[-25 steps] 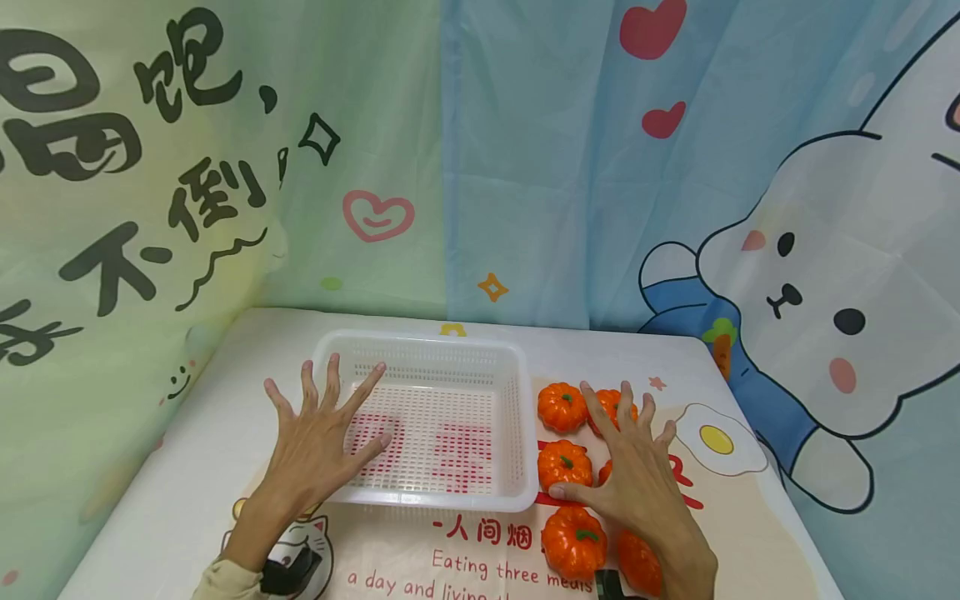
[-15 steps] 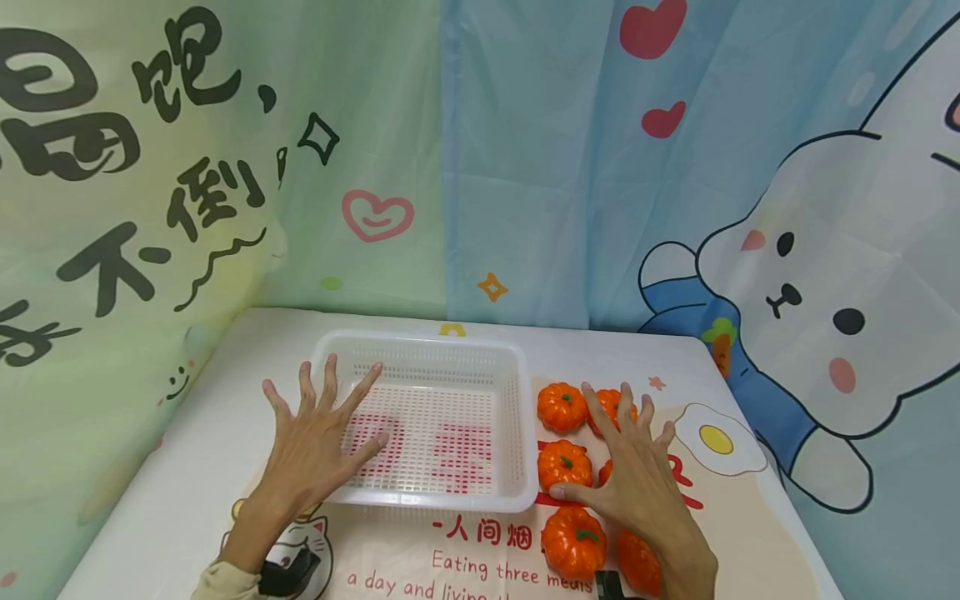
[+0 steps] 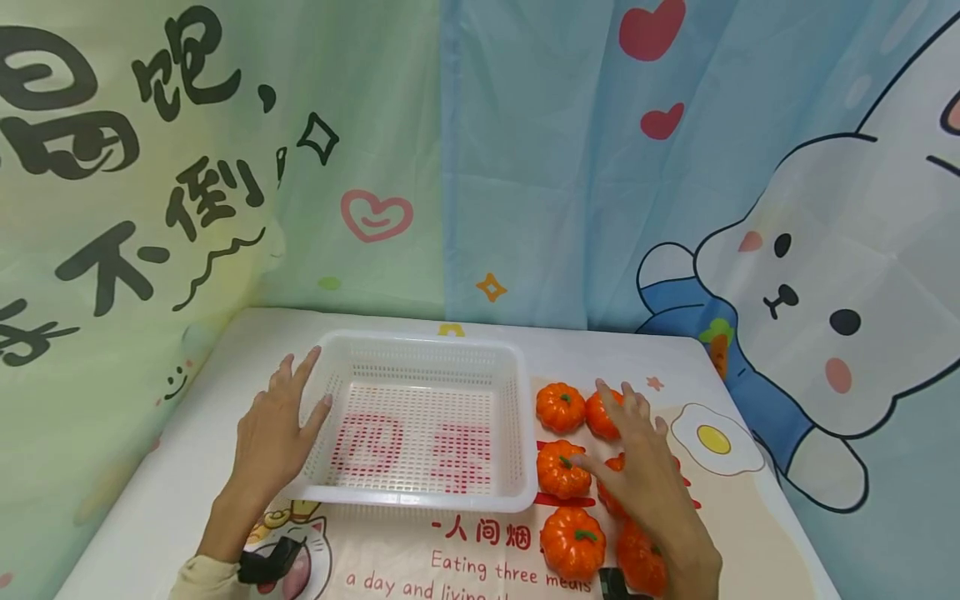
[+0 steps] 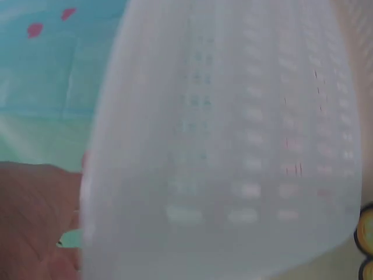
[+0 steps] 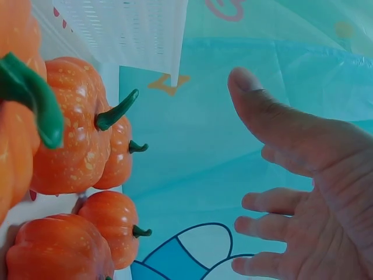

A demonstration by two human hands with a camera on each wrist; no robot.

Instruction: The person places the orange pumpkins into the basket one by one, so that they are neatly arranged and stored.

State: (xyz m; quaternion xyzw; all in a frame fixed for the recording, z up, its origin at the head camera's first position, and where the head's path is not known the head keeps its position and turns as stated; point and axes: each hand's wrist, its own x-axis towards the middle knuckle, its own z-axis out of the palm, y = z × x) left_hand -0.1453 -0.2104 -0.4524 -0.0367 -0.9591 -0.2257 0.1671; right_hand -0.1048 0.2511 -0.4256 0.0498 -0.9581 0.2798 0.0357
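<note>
A white perforated plastic basket (image 3: pixel 420 500) stands on the table with nothing in it. My left hand (image 3: pixel 273 437) is at its left rim, fingers fairly straight and thumb apart; in the left wrist view the basket wall (image 4: pixel 140 175) partly hides that hand (image 4: pixel 35 216). Several orange toy pumpkins with green stems, such as the front one (image 3: pixel 573 546) and the back left one (image 3: pixel 560 408), stand in two columns right of the basket. Over the right column hovers my right hand (image 3: pixel 645 467), fingers spread and holding nothing. The right wrist view shows this hand (image 5: pixel 332 210) apart from the pumpkins (image 5: pixel 73 128).
Printed cloth with a fried egg picture (image 3: pixel 712 442) and lettering covers the table. A dark strap end (image 3: pixel 612 583) shows near the front pumpkins. Behind the table hangs a green and blue curtain (image 3: pixel 517 183).
My left hand has drawn back leftward from over the basket to its left rim, its fingers closer together. My right hand has shifted slightly right and turned, uncovering more of the pumpkins.
</note>
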